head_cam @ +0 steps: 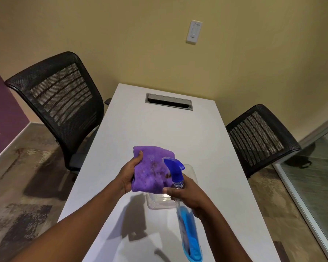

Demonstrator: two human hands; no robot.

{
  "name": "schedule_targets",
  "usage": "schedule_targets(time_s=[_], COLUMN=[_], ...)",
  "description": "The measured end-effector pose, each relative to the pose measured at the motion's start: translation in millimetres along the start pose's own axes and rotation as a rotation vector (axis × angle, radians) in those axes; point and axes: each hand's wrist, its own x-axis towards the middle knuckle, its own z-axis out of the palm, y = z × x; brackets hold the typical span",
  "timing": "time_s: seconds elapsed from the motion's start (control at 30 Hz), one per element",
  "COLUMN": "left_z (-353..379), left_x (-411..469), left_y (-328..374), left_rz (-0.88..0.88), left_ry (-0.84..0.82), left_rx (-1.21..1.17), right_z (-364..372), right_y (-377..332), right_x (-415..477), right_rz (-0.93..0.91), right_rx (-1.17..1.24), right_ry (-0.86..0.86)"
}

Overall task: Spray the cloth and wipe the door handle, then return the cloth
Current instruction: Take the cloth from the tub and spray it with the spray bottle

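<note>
My left hand (129, 174) holds a folded purple cloth (151, 170) up above the white table (133, 129), thumb on its upper left corner. Darker damp-looking spots show on the cloth's face. My right hand (189, 195) grips the neck of a clear spray bottle (187, 227) with blue liquid and a blue trigger head (173, 165). The nozzle points up and left at the cloth, almost touching it. No door handle is in view.
A clear plastic container (192, 173) sits on the table under my hands. A grey cable slot (169, 101) lies at the table's far end. Black mesh chairs stand at the left (59, 97) and right (259, 137). A glass partition (314, 176) runs along the right.
</note>
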Motion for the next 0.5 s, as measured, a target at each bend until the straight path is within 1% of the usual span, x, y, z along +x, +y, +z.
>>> schedule_targets(time_s=[0.2,0.37,0.5], left_z=[-0.9,-1.5,0.1], left_x=[1.2,6.3,9.6], left_y=[5.1,5.6,4.8], left_rz=[0.000,-0.006,-0.024], left_ry=[-0.002,0.001,-0.012], left_rx=[0.014,0.017,0.002], right_z=[1.9,5.4,3.1], right_y=[5.0,7.8,5.9], right_x=[1.1,-2.2,-7.2], right_rz=[0.030,0.052,0.047], right_rx=[0.004,-0.047,-0.023], right_ry=[0.024,0.032,0.067])
